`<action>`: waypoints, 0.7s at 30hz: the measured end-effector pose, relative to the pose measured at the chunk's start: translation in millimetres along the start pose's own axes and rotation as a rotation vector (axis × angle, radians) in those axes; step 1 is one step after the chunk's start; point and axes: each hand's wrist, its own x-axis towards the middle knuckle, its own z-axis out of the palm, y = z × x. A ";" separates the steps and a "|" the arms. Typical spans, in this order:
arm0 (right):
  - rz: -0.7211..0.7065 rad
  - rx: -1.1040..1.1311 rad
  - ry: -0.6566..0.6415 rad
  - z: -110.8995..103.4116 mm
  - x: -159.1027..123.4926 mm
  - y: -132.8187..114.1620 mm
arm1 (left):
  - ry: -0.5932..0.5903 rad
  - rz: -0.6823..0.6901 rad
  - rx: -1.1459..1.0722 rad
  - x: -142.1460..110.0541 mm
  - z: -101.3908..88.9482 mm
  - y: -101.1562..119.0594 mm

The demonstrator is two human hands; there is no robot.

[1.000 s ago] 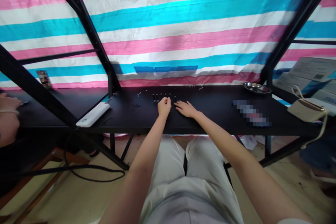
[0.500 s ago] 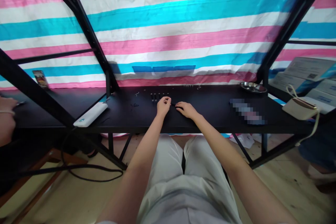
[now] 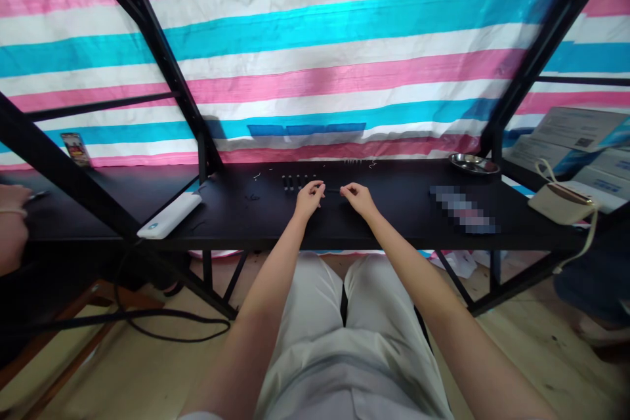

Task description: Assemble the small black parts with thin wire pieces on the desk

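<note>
My left hand [image 3: 308,197] and my right hand [image 3: 357,197] are raised a little over the black table [image 3: 403,213], a short gap between them. Each pinches one end of a thin dark strand [image 3: 333,190] that runs between the fingertips. Just behind my left hand stands a row of several small black pieces [image 3: 298,181]. A few more small dark pieces [image 3: 352,161] and pale wire scraps [image 3: 256,176] lie near the table's back edge.
A white power bank [image 3: 170,216] lies at the left with a black cable [image 3: 162,325] down to the floor. A metal dish [image 3: 474,163] and a beige pouch [image 3: 562,202] sit right. Another person's hand [image 3: 12,226] is at far left. Black frame bars slant overhead.
My right hand lifted off the table, where it lay flat, and closed into a pinch. My left hand's fist loosened into a pinch. The hands moved slightly apart with the strand between them.
</note>
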 end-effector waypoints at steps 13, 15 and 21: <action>0.044 0.215 -0.063 6.6 2.5 7.7 | -0.068 0.014 -0.069 1.2 2.5 -3.2; 0.061 0.225 -0.108 7.7 2.5 9.6 | -0.067 0.010 -0.063 1.2 2.3 -2.9; 0.062 0.189 -0.155 9.2 1.6 12.7 | -0.104 0.004 -0.063 1.9 2.3 -6.3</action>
